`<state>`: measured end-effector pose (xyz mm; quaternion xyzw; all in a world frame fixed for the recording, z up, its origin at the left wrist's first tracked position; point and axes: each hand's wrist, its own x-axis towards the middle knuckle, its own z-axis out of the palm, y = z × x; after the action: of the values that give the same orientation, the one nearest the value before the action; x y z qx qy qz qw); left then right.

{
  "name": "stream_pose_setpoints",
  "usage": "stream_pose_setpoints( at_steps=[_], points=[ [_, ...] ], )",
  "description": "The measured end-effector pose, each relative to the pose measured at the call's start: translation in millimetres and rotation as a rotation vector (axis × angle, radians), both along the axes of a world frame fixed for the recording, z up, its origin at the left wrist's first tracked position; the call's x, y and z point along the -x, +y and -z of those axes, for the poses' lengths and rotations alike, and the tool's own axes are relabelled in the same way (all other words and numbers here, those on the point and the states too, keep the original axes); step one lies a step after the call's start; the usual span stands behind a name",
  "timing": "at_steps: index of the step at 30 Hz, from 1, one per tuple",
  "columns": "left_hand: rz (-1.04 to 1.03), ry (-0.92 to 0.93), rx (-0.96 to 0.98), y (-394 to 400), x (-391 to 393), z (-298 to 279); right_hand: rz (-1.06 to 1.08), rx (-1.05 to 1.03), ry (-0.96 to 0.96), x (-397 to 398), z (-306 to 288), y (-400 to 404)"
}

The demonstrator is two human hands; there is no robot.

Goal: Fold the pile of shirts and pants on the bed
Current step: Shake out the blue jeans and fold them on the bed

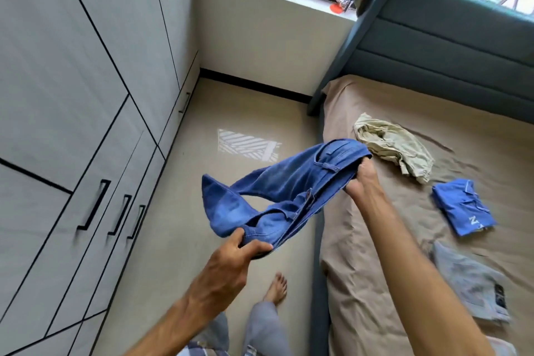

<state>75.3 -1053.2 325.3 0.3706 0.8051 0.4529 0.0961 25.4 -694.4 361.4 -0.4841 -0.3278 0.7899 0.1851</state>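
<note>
Both hands hold the jeans (277, 199) in the air at frame centre, over the floor (231, 113) beside the bed (375, 269). The left hand (231, 260), lower centre, pinches one waistband end between thumb and curled fingers (235, 238). The right hand (362, 179), centre right, grips the other waistband end with fingers curled into the denim. The legs trail toward the left. On the bed: a crumpled beige garment (396, 147) upper right, a folded blue shirt (462, 206) right, a folded grey garment (468, 286) lower right. Wardrobe (72, 95) at left.
</note>
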Motion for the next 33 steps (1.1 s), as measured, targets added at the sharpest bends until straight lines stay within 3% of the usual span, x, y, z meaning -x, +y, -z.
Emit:
stream_pose_setpoints(
  at_steps=[8, 13, 19, 22, 24, 27, 29, 31, 33],
  points=[
    [0.053, -0.197, -0.062, 16.5, -6.1, -14.7, -0.145, -0.043, -0.064, 11.7, -25.0, 13.4],
    [0.029, -0.268, -0.072, 23.5, -11.3, -26.1, -0.37, -0.119, -0.185, 13.4, -25.8, -0.5],
    [-0.094, -0.395, -0.074, 20.8, -10.8, -33.5, -0.36, -0.075, -0.246, -14.3, 1.2, -12.1],
    [-0.187, -0.474, -0.092, 30.0, -10.5, -25.1, -0.559, -0.129, -0.512, -41.3, 26.5, -32.0],
    [-0.233, -0.537, -0.088, 38.2, -12.4, -12.4, -0.805, -0.005, -0.663, -61.1, 47.2, -58.3],
    [-0.205, -0.53, -0.041, 50.7, -21.7, 2.0, -1.018, 0.277, -0.694, -78.3, 91.3, -99.4],
    [-0.172, -0.553, -0.022, 55.5, -32.5, 7.2, -0.994, 0.33, -0.682, -80.0, 117.5, -118.1],
    [-0.132, -0.545, 0.002, 56.8, -44.8, 12.1, -1.014, 0.26, -0.638, -75.1, 134.8, -130.5],
    [-0.1, -0.541, 0.024, 53.8, -56.6, 16.6, -1.215, 0.07, -0.732, -69.5, 142.0, -138.3]
  ],
)
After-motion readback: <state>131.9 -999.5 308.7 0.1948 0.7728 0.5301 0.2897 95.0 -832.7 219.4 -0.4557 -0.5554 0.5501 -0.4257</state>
